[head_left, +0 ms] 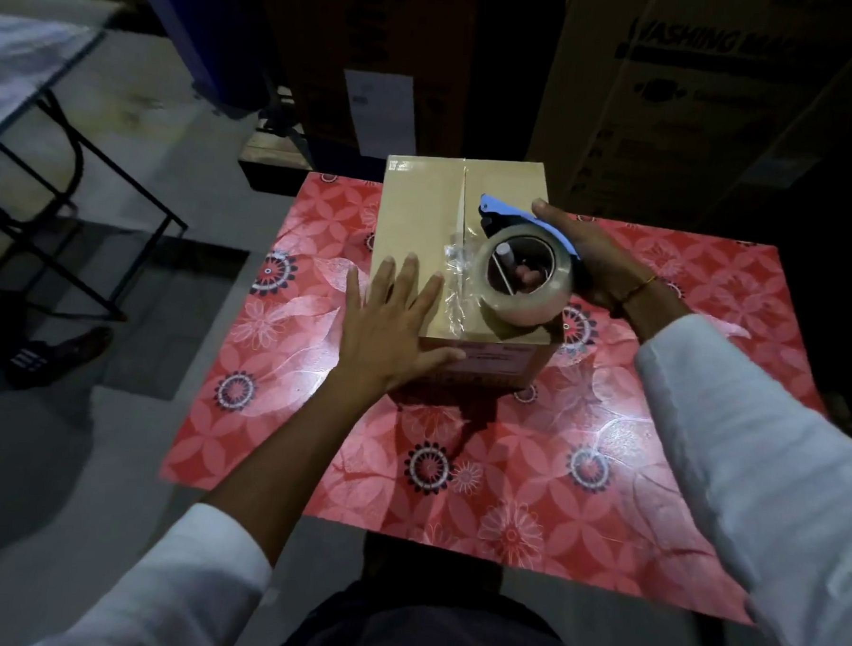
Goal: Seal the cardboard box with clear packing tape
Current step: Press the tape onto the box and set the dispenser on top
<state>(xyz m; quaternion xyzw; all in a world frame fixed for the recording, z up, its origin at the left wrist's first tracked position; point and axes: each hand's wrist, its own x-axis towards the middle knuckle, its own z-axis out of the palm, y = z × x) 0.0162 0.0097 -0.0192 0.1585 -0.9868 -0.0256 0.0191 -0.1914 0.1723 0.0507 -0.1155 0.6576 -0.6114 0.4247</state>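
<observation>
Spread flat, left hand [393, 321] presses the closed cardboard box [419, 223]; contents hidden. Right hand [587, 262] clasps the tape dispenser [521, 258] above its seam.

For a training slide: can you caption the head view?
Left hand steadies the cardboard box while the right hand runs a tape dispenser along its top seam.

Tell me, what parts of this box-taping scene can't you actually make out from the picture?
- Head view: the handle of the tape dispenser is hidden behind its roll and the right hand.
- The label on the front of the box is blurred and partly covered by the left hand.
- The lettering on the big carton behind is cut off in the dark.
- What is inside the box: closed flaps.
</observation>
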